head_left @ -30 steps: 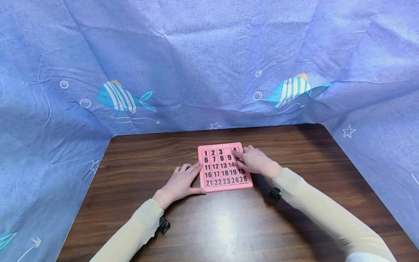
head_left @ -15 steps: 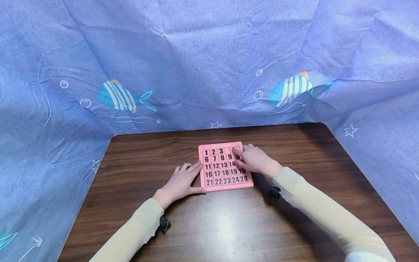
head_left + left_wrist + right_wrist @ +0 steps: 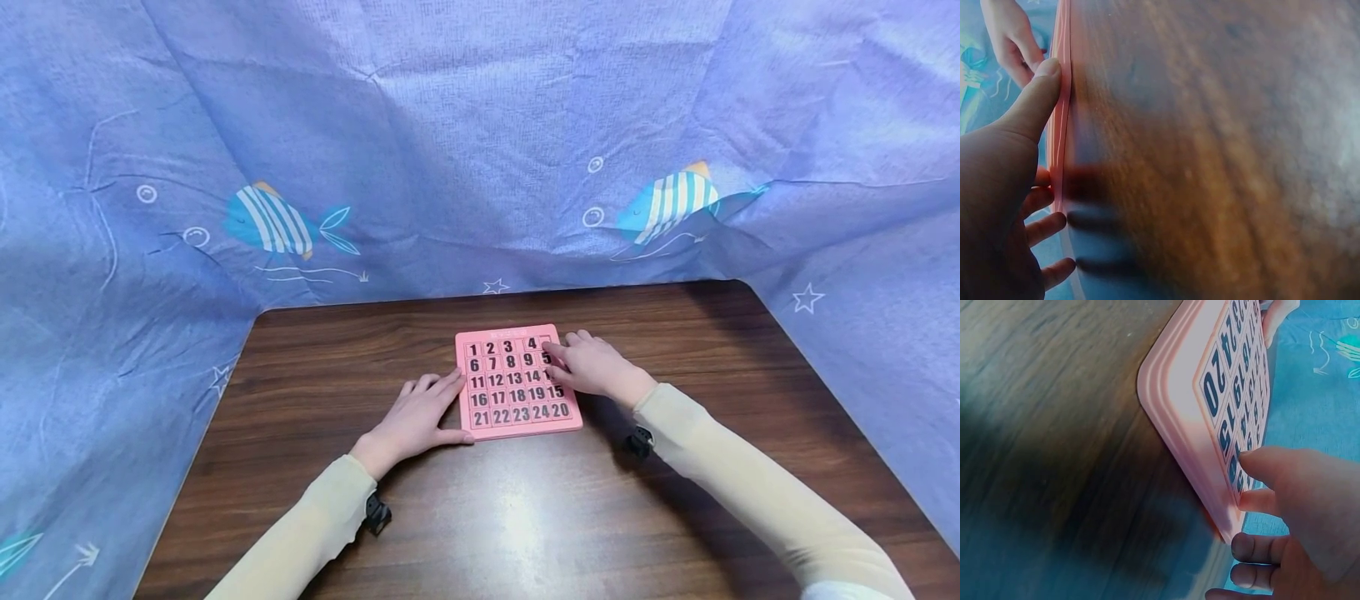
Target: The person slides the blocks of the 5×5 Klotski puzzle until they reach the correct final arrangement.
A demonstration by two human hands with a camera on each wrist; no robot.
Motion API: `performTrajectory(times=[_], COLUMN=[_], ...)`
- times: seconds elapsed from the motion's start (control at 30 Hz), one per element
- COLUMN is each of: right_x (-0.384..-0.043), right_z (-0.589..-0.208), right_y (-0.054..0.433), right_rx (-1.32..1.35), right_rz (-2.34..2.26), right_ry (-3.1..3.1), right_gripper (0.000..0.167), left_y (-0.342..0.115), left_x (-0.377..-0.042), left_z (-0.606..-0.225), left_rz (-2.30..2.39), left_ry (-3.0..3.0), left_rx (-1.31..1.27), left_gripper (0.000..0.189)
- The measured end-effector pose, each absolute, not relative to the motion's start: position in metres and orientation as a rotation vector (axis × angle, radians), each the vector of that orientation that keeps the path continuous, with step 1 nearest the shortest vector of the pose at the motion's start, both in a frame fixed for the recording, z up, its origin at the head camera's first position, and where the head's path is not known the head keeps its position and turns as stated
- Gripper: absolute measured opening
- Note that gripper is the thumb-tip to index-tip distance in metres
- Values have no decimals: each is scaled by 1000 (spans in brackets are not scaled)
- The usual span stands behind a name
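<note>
A pink number slide puzzle (image 3: 517, 429) lies flat on the wooden table, its black-numbered tiles in rows. Along its left side rest the fingertips of my left hand (image 3: 408, 421), with the thumb touching the lower left corner. My right hand (image 3: 596, 367) reaches over the right side, index finger at the top right corner of the grid and thumb on a tile below, partly covering 10. Tile 4 (image 3: 532, 343) sits roughly above 9, a little to its right, with a gap between it and 3. In the right wrist view the thumb (image 3: 1260, 464) and index finger touch the tile face.
The dark wooden table (image 3: 337, 350) extends around the puzzle on all sides. A blue cloth (image 3: 480, 167) with printed fish hangs behind it and at both sides. Each wrist wears a black strap device, such as the left strap device (image 3: 377, 514).
Tile 4 has slid left in the top row, away from the right column. My right hand has shifted slightly right, uncovering the 4. The left hand stays in place.
</note>
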State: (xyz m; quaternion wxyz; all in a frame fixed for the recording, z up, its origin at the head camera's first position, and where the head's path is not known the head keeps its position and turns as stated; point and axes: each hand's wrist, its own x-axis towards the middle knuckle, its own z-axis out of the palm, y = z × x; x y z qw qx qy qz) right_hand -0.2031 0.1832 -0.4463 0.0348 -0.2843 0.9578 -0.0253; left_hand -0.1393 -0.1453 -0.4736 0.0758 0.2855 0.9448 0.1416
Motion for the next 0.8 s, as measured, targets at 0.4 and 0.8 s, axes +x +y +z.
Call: performTrajectory(times=[0.4,0.8], right_x=[-208,-206], right_z=[-446,-445], right_y=[173,173], right_rx=[-927,-917], right_rz=[-118,-110], right_ry=[2930,2925], right_gripper=[51,50], left_y=[-146,-144], left_x=[-140,-139], left_z=[-475,-473], left_rz=[409,418], left_ry=[2837,2826], left_rx=[857,844], left_gripper=[102,103])
